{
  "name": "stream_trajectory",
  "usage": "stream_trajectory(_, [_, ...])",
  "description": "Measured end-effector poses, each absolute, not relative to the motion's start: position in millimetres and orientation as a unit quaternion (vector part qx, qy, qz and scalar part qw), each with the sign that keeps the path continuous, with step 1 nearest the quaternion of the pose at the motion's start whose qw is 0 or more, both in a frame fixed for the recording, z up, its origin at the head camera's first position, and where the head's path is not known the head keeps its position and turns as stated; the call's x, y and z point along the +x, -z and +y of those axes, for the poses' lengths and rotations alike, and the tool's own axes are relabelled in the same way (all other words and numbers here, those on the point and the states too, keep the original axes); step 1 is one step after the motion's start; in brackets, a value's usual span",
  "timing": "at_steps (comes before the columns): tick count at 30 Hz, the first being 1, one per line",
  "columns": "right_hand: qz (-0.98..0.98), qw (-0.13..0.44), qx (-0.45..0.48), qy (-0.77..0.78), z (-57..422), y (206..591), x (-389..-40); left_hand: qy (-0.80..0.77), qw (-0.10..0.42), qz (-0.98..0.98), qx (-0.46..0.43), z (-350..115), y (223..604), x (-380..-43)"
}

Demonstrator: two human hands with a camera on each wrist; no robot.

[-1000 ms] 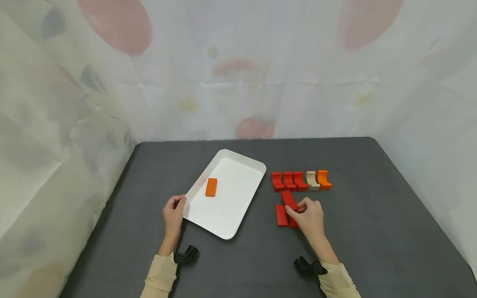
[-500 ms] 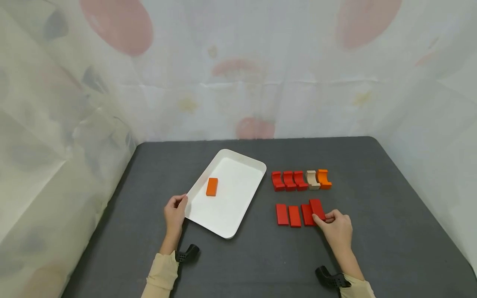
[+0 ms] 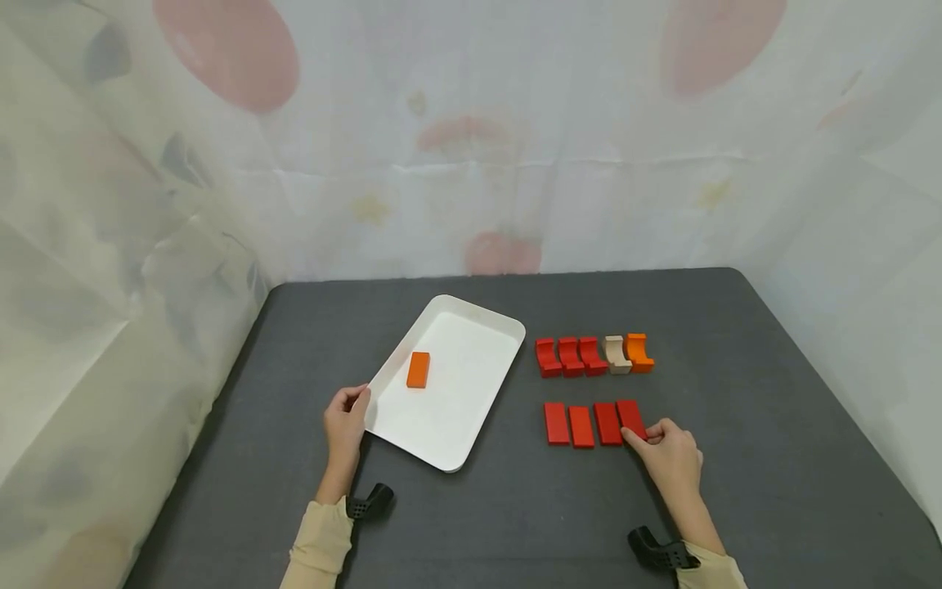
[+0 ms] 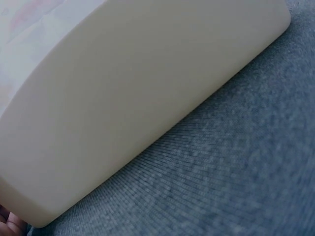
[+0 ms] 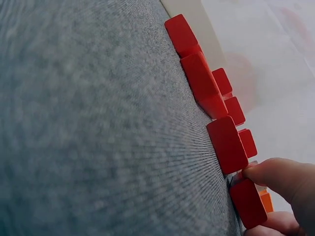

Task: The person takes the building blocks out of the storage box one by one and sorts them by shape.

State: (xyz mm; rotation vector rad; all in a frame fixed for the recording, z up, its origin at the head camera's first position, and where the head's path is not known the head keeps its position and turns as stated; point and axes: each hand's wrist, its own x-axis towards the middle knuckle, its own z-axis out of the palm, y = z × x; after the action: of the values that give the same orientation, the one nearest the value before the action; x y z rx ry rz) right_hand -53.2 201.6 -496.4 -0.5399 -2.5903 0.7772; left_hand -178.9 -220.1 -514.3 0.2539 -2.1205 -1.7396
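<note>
My right hand (image 3: pixel 671 460) pinches a red rectangular block (image 3: pixel 631 420) at the right end of a row of red blocks. In the right wrist view, thumb and fingers sit on either side of that held block (image 5: pixel 248 203), which is down at the table surface. Beside it lie three more red blocks, the nearest being this one (image 3: pixel 607 424). My left hand (image 3: pixel 345 421) grips the left edge of a white tray (image 3: pixel 412 440). An orange block (image 3: pixel 418 370) lies inside the tray. The left wrist view shows mostly the tray's outer wall (image 4: pixel 123 93), with fingertips at the lower left corner.
Behind the red row stands a second row of arch-cut blocks: three red, such as this red arch block (image 3: pixel 569 357), a beige arch block (image 3: pixel 616 355) and an orange arch block (image 3: pixel 638 353). All rest on a dark grey table (image 3: pixel 515 523) backed by a patterned curtain.
My right hand carried the red block rightward from over the left of the row, then lowered it at the row's right end. My left hand and the tray stay almost still.
</note>
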Motion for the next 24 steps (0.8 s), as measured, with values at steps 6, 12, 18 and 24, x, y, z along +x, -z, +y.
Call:
stream_trajectory(6, [-0.921, 0.168, -0.200, -0.288, 201.5, 494.4, -53.3, 0.623, 0.204, -0.750, 0.081, -220.6, 517.6, -181.1])
stream_trajectory(12, [-0.911, 0.249, -0.173, -0.279, 204.0, 490.0, -56.6, 0.622, 0.201, -0.752, 0.086, -220.8, 518.2, -180.3])
stream_trajectory(18, [-0.896, 0.320, -0.090, -0.295, 201.7, 475.5, -75.2, 0.625, 0.208, -0.748, 0.081, -222.1, 516.6, -180.3])
stream_trajectory(24, [-0.903, 0.332, 0.054, -0.268, 177.6, 458.8, -108.4, 0.625, 0.198, -0.751, 0.082, -220.6, 515.1, -179.0])
